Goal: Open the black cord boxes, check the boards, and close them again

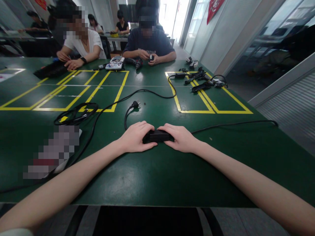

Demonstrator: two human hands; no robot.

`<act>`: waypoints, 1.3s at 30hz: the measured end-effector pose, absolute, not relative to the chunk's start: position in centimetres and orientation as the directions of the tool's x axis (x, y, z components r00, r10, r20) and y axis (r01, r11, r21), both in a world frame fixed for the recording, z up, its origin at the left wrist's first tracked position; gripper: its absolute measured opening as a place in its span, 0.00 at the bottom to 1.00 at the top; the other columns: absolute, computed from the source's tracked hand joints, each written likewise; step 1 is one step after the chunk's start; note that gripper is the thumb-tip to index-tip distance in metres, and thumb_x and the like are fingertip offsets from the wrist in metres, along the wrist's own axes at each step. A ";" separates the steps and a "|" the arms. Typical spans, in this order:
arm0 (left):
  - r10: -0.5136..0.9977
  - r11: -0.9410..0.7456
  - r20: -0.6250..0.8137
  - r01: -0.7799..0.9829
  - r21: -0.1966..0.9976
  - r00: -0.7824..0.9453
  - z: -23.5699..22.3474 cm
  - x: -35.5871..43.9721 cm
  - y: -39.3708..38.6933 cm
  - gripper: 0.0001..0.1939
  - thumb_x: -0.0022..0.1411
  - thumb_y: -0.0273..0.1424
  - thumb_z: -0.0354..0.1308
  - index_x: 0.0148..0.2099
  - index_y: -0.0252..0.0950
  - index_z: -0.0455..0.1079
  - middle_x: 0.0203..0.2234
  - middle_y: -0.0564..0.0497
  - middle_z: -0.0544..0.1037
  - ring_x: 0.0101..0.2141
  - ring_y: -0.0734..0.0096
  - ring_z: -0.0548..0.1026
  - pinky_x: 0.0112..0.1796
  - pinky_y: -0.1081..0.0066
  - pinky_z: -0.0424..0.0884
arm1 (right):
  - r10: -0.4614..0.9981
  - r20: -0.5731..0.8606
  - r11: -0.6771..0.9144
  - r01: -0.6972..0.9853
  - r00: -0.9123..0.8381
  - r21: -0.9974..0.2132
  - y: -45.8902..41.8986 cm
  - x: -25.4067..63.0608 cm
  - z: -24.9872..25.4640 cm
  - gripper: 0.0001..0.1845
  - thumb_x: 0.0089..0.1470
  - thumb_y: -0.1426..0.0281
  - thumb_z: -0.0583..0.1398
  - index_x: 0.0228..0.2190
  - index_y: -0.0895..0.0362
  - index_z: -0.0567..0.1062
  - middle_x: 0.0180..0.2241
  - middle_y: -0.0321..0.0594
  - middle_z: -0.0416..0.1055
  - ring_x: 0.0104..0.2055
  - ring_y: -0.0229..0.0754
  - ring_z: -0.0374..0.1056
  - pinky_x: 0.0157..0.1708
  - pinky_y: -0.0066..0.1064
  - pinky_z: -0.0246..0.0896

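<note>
A black power adapter [159,135] lies low over the green table [137,177], gripped at both ends. My left hand [137,137] closes around its left end, thumb in front and fingers behind. Around the right end wraps my right hand [180,137] in the same way. From behind my left hand a short black cord runs up to a mains plug [135,105] with its pins pointing right. Another thin black cable [236,124] leaves my right hand and stretches to the table's right edge.
Left of my arm lies a blurred-out flat object [54,154] beside a coiled black cable [76,113]. A long cord crosses the table. Yellow tape [120,90] marks rectangles. Black parts [201,80] lie right. Two people sit opposite, near a power drill [136,63] and a white device [115,64].
</note>
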State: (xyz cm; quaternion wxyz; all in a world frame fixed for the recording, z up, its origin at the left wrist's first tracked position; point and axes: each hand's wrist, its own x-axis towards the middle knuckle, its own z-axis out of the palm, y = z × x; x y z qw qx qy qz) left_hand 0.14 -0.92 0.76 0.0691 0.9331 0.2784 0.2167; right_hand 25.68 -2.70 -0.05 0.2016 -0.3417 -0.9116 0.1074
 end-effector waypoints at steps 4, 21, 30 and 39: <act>0.522 -0.852 0.367 0.491 0.183 0.769 0.4 0.2 -0.9 0.17 0.71 0.41 0.56 0.54 0.35 0.70 0.38 0.46 0.80 0.39 0.60 0.77 0.41 0.64 0.72 | 0.642 0.289 0.764 0.559 -0.710 -0.323 -2.6 25.8 -0.1 0.17 0.64 0.69 0.58 0.53 0.58 0.71 0.43 0.47 0.76 0.42 0.48 0.75 0.40 0.35 0.69; 0.483 -0.873 0.390 0.466 0.145 0.784 0.4 0.3 -0.9 0.17 0.73 0.40 0.52 0.52 0.33 0.73 0.35 0.46 0.81 0.36 0.62 0.76 0.36 0.65 0.67 | 0.632 0.313 0.774 0.552 -0.709 -0.310 -2.7 25.7 0.0 0.19 0.67 0.62 0.58 0.55 0.58 0.70 0.44 0.47 0.78 0.43 0.48 0.76 0.42 0.36 0.69; 0.490 -0.861 0.430 0.498 0.102 0.758 0.6 0.5 -1.0 0.19 0.72 0.42 0.54 0.52 0.32 0.74 0.38 0.44 0.81 0.40 0.58 0.76 0.41 0.61 0.70 | 0.632 0.304 0.774 0.598 -0.713 -0.207 -3.0 25.6 0.2 0.21 0.71 0.59 0.54 0.57 0.58 0.71 0.43 0.47 0.78 0.40 0.47 0.75 0.38 0.34 0.66; 0.458 -0.873 0.451 0.483 0.067 0.766 0.4 0.4 -1.0 0.21 0.75 0.45 0.51 0.52 0.34 0.75 0.37 0.44 0.82 0.39 0.60 0.76 0.41 0.62 0.69 | 0.659 0.316 0.751 0.619 -0.683 -0.228 -3.1 25.4 0.1 0.20 0.69 0.56 0.56 0.52 0.58 0.72 0.43 0.48 0.78 0.42 0.48 0.76 0.39 0.34 0.66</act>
